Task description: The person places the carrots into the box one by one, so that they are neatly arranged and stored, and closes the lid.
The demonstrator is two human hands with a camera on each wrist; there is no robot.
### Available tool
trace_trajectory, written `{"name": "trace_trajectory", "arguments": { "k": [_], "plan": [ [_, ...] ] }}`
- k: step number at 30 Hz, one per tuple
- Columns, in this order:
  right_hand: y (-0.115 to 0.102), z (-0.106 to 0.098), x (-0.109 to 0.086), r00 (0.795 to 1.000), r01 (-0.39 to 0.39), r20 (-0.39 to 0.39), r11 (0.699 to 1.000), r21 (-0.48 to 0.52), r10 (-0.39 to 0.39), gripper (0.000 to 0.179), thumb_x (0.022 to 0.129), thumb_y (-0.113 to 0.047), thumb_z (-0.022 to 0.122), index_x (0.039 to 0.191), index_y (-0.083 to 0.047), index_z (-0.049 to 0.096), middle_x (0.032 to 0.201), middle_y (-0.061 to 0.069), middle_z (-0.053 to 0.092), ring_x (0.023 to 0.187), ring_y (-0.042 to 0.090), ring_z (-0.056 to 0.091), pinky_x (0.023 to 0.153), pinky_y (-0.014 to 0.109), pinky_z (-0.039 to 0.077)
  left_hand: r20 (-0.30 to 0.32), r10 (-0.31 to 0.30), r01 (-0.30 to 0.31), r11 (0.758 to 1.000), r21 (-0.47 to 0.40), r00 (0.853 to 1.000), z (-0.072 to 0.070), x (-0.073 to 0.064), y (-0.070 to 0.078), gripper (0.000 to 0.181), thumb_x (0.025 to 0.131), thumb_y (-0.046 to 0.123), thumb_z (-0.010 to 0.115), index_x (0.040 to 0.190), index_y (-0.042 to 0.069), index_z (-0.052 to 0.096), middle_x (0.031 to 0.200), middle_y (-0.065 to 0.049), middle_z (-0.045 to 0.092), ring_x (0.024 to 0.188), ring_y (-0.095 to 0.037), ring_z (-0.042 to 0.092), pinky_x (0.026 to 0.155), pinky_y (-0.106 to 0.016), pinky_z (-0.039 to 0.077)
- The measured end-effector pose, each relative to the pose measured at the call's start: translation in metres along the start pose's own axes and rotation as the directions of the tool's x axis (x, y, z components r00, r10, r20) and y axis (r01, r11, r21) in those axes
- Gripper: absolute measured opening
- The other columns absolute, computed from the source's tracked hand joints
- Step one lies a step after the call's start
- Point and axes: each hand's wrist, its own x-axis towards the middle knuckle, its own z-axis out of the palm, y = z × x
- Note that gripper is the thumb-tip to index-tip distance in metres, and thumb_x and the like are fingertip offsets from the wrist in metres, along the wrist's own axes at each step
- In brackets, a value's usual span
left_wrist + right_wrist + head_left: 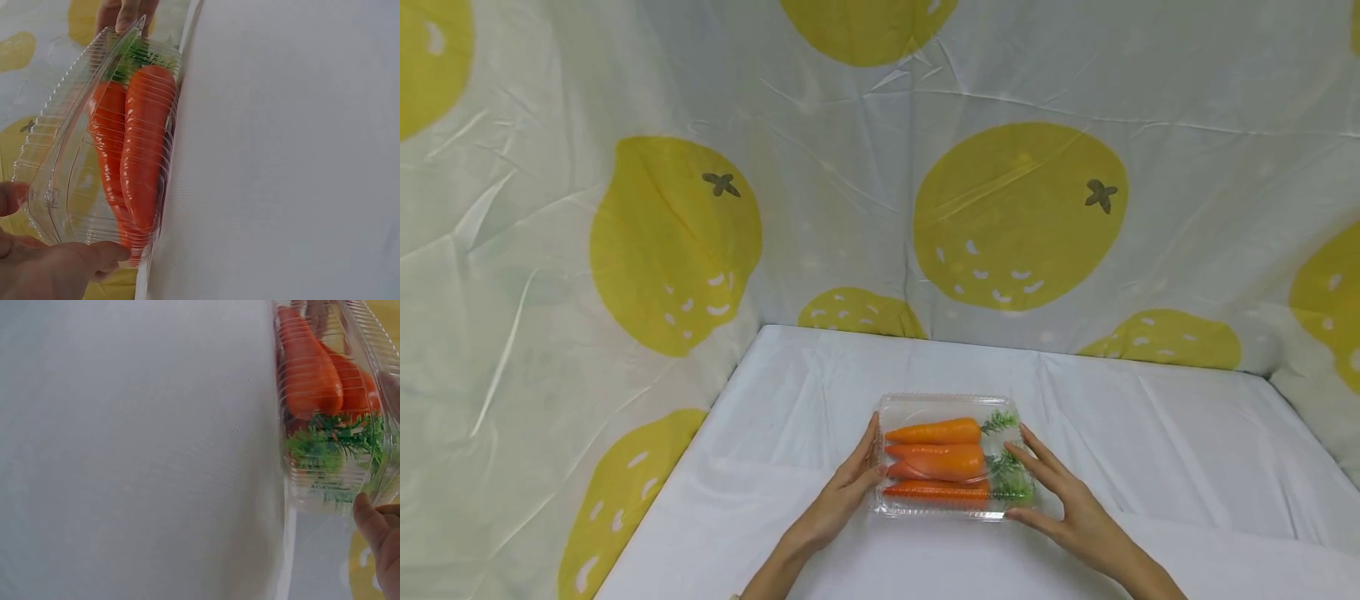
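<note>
A clear plastic clamshell box (951, 510) sits on the white table, its ribbed lid over several orange carrots (936, 462) with green leafy tops (1013, 479). The carrots lie side by side, tips toward the left. My left hand (844, 500) grips the box's left end, with the thumb (106, 253) low on its wall and the fingers higher along the rim. At the right end, my right hand (1071, 508) holds the box between its thumb (370, 519) at the near corner and fingers on the lid's edge.
White cloth covers the table (1150, 450). Behind it and along both sides hangs a pale curtain (842, 192) printed with yellow lemons. The table's back left corner (765, 328) meets the curtain.
</note>
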Motion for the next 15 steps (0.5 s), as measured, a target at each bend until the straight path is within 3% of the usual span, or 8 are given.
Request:
{"name": "trace_trajectory", "arguments": {
  "k": [5,9,15],
  "plan": [
    [0.0,0.0,0.001,1.0,0.012,0.002,1.0,-0.003,-0.012,0.085,0.083,-0.019,0.087,0.156,-0.009,0.045,0.168,0.024,0.028,0.155,-0.003,0.023,0.111,0.002,0.028,0.03,0.0,0.001,1.0,-0.01,1.0,-0.002,-0.001,0.002,0.078,0.112,0.018,0.042,0.166,0.025,-0.015,0.173,0.0,-0.022,0.161,-0.026,-0.015,0.114,0.001,0.011],
    [0.002,-0.004,0.0,0.999,-0.013,0.036,1.0,-0.003,0.013,0.084,0.086,-0.02,0.085,0.158,-0.011,0.043,0.169,0.022,0.026,0.155,-0.004,0.022,0.11,0.006,0.034,0.031,-0.009,0.009,1.0,0.001,0.999,-0.002,0.0,0.001,0.077,0.112,0.018,0.041,0.166,0.025,-0.014,0.173,0.002,-0.022,0.161,-0.024,-0.016,0.113,0.002,0.011],
    [0.008,-0.012,0.0,0.989,-0.077,0.139,0.973,0.219,0.047,0.093,0.092,-0.01,0.078,0.166,-0.008,0.021,0.174,0.019,0.01,0.156,-0.008,0.017,0.115,0.007,0.032,0.032,-0.003,0.003,1.0,-0.01,0.999,-0.002,0.0,0.002,0.078,0.112,0.019,0.042,0.166,0.025,-0.014,0.173,0.001,-0.022,0.161,-0.024,-0.015,0.114,0.0,0.015]
  ]
}}
